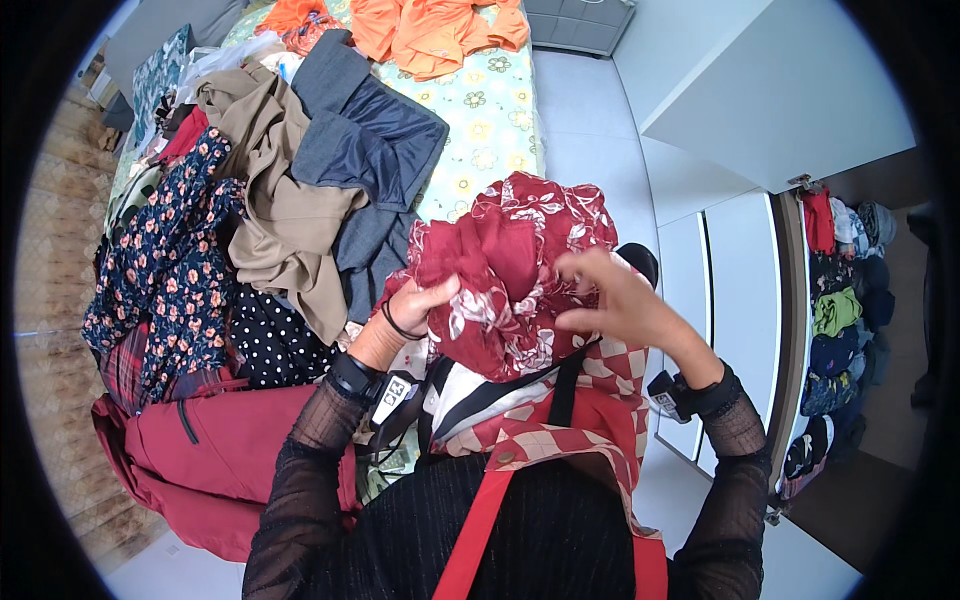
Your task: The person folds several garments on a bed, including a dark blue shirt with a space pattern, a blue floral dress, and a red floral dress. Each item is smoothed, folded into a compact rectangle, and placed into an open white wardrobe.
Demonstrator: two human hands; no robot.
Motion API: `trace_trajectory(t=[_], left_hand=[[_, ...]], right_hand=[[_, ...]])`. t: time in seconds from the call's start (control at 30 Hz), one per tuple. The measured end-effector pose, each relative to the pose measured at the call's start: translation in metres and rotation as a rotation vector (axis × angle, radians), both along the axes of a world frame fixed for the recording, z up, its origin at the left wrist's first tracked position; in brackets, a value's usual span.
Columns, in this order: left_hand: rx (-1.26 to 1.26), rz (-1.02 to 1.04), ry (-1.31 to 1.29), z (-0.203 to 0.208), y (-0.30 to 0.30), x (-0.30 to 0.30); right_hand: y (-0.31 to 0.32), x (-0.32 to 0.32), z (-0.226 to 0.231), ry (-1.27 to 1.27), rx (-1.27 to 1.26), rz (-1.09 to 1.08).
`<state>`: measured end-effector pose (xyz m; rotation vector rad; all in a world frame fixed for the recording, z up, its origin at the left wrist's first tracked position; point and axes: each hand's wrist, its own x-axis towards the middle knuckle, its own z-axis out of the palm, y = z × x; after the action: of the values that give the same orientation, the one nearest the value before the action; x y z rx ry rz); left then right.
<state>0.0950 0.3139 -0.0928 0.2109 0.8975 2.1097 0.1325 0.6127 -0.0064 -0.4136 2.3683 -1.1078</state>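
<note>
A bunched dark-red garment with a white leaf-and-flower print [520, 250] is held up in front of my body. My left hand [415, 305] grips its left side, the thumb lying on top of the cloth. At the garment's right side, my right hand [625, 310] has its fingers curved and apart, a little blurred, with no cloth seen between them. Below the garment, a black-and-white striped cloth [490, 405] lies against the red-and-white checked apron [612, 385] I wear.
Left is a heap of clothes: a navy floral garment [180, 270], beige trousers [285, 230], grey trousers [370, 150], a polka-dot cloth [275, 340] and a maroon garment [235, 450]. Orange clothes [435, 35] lie on the flowered bedsheet [480, 130]. Right, an open cabinet [790, 330] holds folded clothes [835, 315].
</note>
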Motion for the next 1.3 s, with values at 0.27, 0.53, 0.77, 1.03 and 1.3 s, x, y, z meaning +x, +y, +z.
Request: trace_trajectory(t=[0.27, 0.53, 0.77, 1.03, 1.3], left_hand=[[-0.129, -0.144, 0.318, 0.086, 0.006, -0.031], [-0.29, 0.091, 0.601, 0.18, 0.023, -0.119], [-0.347, -0.601, 1.094, 0.17, 0.028, -0.105], [-0.591, -0.775, 0.577, 0.107, -0.035, -0.085], [-0.944, -0.372, 0.681, -0.023, 0.086, -0.135]], right_hand=[[-0.023, -0.052, 0.042, -0.228, -0.48, 0.074], [-0.001, -0.095, 0.163, 0.348, -0.426, -0.205], [-0.048, -0.039, 0.136, 0.101, -0.472, 0.425], [0.045, -0.077, -0.011, -0.317, -0.087, -0.13], [0.069, -0.132, -0.154, -0.34, -0.066, -0.467]])
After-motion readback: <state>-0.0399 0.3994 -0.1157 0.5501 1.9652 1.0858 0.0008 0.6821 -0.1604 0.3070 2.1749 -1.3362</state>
